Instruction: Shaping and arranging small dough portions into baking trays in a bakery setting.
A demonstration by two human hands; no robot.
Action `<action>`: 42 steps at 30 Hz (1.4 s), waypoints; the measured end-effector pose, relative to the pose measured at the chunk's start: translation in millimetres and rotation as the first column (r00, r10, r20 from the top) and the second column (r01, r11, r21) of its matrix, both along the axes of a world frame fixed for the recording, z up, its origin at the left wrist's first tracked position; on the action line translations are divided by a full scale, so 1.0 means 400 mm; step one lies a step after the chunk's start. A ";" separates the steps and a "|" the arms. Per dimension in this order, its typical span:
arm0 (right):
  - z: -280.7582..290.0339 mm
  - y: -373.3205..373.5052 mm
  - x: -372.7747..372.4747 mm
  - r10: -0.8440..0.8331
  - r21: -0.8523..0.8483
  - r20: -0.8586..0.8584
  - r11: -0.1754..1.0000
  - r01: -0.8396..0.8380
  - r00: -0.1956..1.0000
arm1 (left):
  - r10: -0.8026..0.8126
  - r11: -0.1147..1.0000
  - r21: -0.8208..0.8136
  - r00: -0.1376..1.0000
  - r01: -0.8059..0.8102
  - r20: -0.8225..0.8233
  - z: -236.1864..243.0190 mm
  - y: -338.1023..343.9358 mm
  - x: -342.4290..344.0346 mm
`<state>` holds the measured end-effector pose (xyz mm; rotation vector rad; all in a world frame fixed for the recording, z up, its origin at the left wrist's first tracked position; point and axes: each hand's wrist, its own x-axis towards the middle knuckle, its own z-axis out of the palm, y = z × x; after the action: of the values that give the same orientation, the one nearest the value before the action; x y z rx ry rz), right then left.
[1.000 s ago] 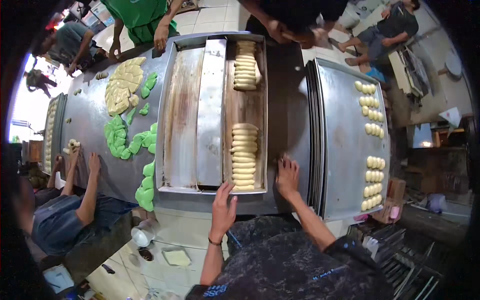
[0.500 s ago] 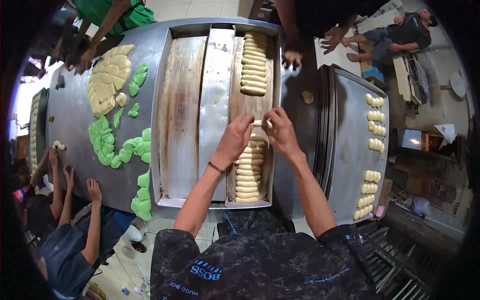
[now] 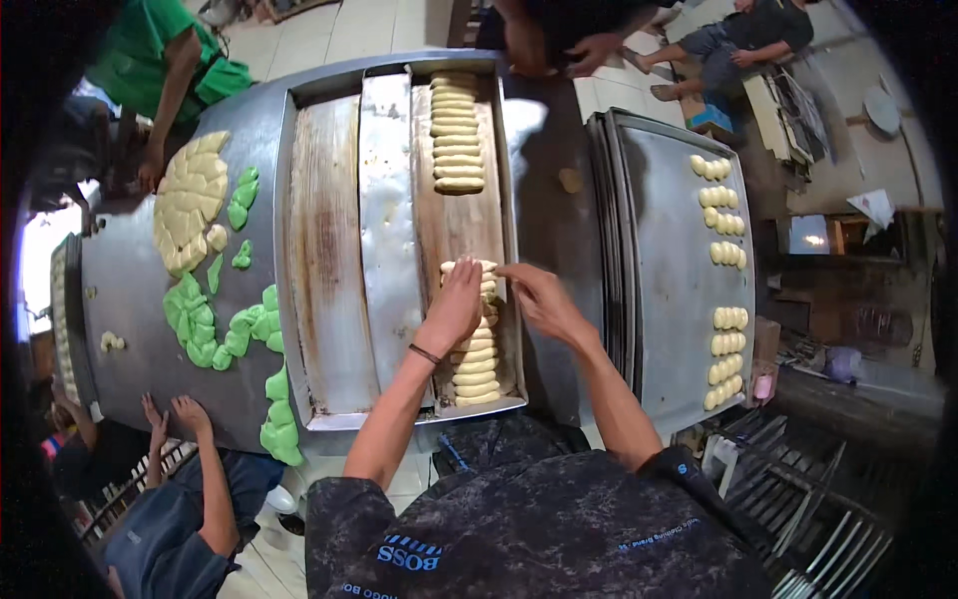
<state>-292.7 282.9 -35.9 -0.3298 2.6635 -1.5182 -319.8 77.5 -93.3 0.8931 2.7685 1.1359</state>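
In the metal pan (image 3: 325, 250), the left hand (image 3: 456, 304) is lying outstretched across the near row's (image 3: 476, 377) farthest dough roll (image 3: 488, 267), probably light, soft, easily dented, wanting gentle holding at both ends; the right hand (image 3: 542, 302) is meeting its right end, grip unclear.

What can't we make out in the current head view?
All in the head view:
- Near row of dough rolls: partly hidden under the left hand, so no full count.
- Right hand: fingertip contact with the topmost roll's end too small to confirm.
- Co-worker in green: head cut off by the top edge.
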 end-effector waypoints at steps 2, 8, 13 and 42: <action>0.046 0.036 0.064 -0.091 -0.053 -0.020 0.995 0.090 0.996 | 0.047 0.996 -0.068 0.998 -0.050 -0.051 0.003 0.011 0.030; 0.147 0.216 0.319 -0.319 -0.026 0.250 0.942 0.336 0.914 | -0.011 0.928 -0.374 1.000 0.009 -0.003 0.022 0.063 0.099; 0.223 0.409 0.446 -0.254 0.075 0.206 0.967 0.244 0.945 | 0.157 0.981 -0.134 0.979 -0.140 0.130 0.116 0.086 0.258; 0.081 1.252 0.967 -0.852 0.526 -0.029 0.432 0.733 0.523 | 0.051 0.998 0.004 0.913 -0.058 0.406 0.286 0.593 0.601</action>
<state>94.2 783.7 -3.5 1.2754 2.9462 -0.7497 -79.3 314.8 21.1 0.5080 2.4578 1.1929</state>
